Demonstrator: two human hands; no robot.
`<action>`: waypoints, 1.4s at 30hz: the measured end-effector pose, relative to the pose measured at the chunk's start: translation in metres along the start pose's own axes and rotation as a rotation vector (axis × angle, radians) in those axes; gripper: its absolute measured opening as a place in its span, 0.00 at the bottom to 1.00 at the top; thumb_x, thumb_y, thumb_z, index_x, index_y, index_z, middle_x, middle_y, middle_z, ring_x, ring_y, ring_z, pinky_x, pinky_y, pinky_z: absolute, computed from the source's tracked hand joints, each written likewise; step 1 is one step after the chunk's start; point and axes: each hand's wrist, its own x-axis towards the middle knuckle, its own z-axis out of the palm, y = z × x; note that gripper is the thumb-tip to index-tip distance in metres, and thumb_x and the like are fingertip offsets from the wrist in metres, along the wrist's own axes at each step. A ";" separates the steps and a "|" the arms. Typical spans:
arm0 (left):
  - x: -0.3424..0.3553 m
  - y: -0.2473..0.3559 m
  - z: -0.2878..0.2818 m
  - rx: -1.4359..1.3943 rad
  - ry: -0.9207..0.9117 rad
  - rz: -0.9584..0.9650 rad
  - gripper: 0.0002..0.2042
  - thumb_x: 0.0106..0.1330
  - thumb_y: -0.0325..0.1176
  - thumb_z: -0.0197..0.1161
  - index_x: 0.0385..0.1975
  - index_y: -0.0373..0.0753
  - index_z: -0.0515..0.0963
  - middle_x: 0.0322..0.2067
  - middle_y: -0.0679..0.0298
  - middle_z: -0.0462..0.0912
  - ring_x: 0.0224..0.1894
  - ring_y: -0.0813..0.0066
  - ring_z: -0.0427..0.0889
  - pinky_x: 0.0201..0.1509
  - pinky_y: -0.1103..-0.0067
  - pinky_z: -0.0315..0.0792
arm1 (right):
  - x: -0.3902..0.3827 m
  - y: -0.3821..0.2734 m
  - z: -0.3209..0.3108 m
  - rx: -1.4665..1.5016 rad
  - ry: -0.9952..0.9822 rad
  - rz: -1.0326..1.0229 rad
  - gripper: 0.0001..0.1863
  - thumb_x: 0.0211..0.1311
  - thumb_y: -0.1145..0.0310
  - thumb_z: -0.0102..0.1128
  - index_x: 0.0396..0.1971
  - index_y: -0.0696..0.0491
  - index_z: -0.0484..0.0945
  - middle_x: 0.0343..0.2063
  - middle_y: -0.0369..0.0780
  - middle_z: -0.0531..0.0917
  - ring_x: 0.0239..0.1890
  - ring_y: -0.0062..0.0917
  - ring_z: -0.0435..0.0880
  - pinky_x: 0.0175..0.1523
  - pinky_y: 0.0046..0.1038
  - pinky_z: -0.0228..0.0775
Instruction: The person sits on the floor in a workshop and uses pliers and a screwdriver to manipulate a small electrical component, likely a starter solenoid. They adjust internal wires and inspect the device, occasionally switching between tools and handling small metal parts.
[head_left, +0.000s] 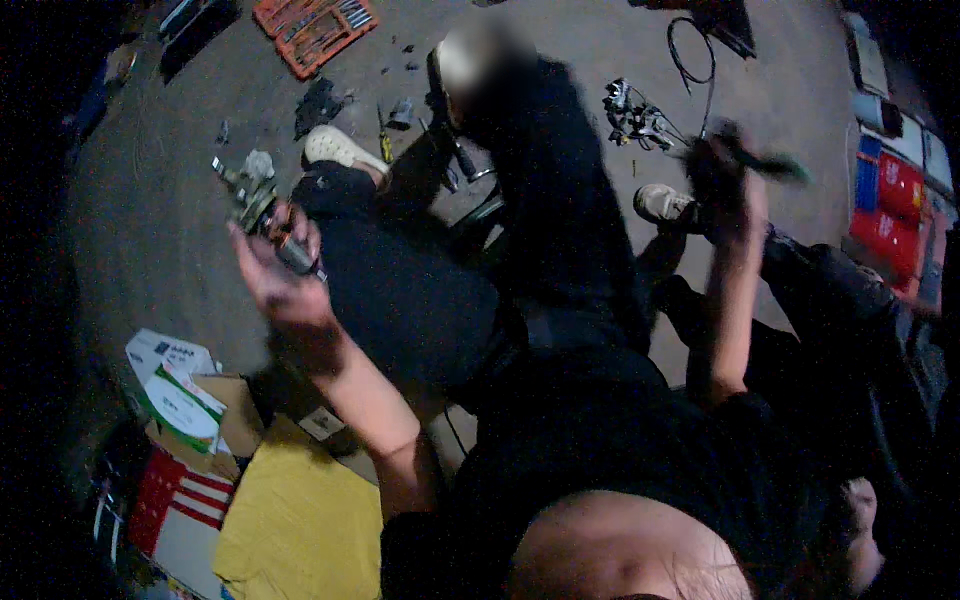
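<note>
Looks down on a dim grey floor [150, 230], fading to black at its edges. Stretches two dark-trousered legs [400, 260] across its middle toward the far edge. Keeps close company along the right edge with another person [860, 340] in dark clothing. Has a crumpled yellow sheet [300, 515] by the floor's near left corner, right beside an opened cardboard box [240, 410]. Has red boxes [885, 200] by the right edge, toward the far corner, and an open orange tool case [310, 50] at the far edge, left of the middle.

Raises the right hand [730, 165] over the right part of the floor, badly blurred, with a long dark object [770, 162], greenish toward its tip, at it; cannot tell whether gripped, nor how wide the fingers stand. Wraps the left hand [275, 275] around a metal part [255, 200], fingers curled about its lower end. Holds it tilted above the left part of the floor, just beside the left leg, narrow end toward the far left corner.

Has a silvery metal assembly [640, 118] lying toward the far right corner, near a looped black cable [710, 70]. Wears a white clog [340, 150] on the left foot, close to a yellow-handled screwdriver [386, 148].
</note>
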 end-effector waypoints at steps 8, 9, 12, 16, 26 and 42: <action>0.086 0.011 -0.002 0.206 0.400 -0.088 0.21 0.66 0.53 0.45 0.41 0.39 0.69 0.22 0.66 0.72 0.28 0.76 0.74 0.25 0.82 0.66 | 0.291 0.310 -0.002 -0.139 -0.046 0.469 0.25 0.63 0.47 0.44 0.31 0.57 0.76 0.22 0.40 0.77 0.22 0.28 0.75 0.25 0.31 0.65; 0.100 0.008 0.004 0.253 0.405 -0.093 0.20 0.66 0.52 0.45 0.40 0.39 0.69 0.23 0.66 0.72 0.28 0.77 0.74 0.26 0.82 0.66 | 0.307 0.336 -0.010 -0.188 0.065 0.498 0.26 0.63 0.47 0.43 0.31 0.57 0.76 0.24 0.41 0.78 0.24 0.28 0.76 0.28 0.32 0.67; 0.133 0.036 -0.036 0.129 -0.085 -0.173 0.20 0.67 0.47 0.45 0.44 0.35 0.71 0.36 0.58 0.77 0.31 0.69 0.74 0.37 0.75 0.71 | 0.328 0.383 0.018 -0.307 0.236 0.530 0.28 0.63 0.47 0.42 0.37 0.60 0.74 0.28 0.42 0.78 0.29 0.31 0.77 0.34 0.34 0.69; 0.197 0.015 0.031 0.142 0.049 -0.262 0.21 0.68 0.48 0.42 0.40 0.34 0.71 0.39 0.57 0.74 0.35 0.66 0.70 0.39 0.74 0.69 | 0.415 0.431 -0.046 -1.670 -0.149 0.279 0.28 0.61 0.48 0.46 0.43 0.61 0.70 0.34 0.45 0.77 0.35 0.33 0.78 0.38 0.36 0.70; 0.194 -0.013 0.077 -0.027 0.091 -0.193 0.19 0.66 0.48 0.48 0.37 0.35 0.70 0.32 0.60 0.72 0.31 0.69 0.68 0.34 0.77 0.65 | 0.373 0.412 0.009 -1.783 -0.248 0.155 0.26 0.58 0.49 0.47 0.36 0.61 0.77 0.35 0.48 0.81 0.39 0.40 0.80 0.39 0.38 0.71; 0.169 -0.023 0.101 -0.395 -0.343 -0.076 0.20 0.60 0.44 0.52 0.41 0.32 0.64 0.31 0.60 0.67 0.26 0.74 0.63 0.25 0.82 0.60 | 0.192 0.163 0.215 -0.401 -0.523 -0.224 0.13 0.63 0.67 0.49 0.42 0.61 0.70 0.28 0.38 0.76 0.26 0.22 0.73 0.31 0.24 0.65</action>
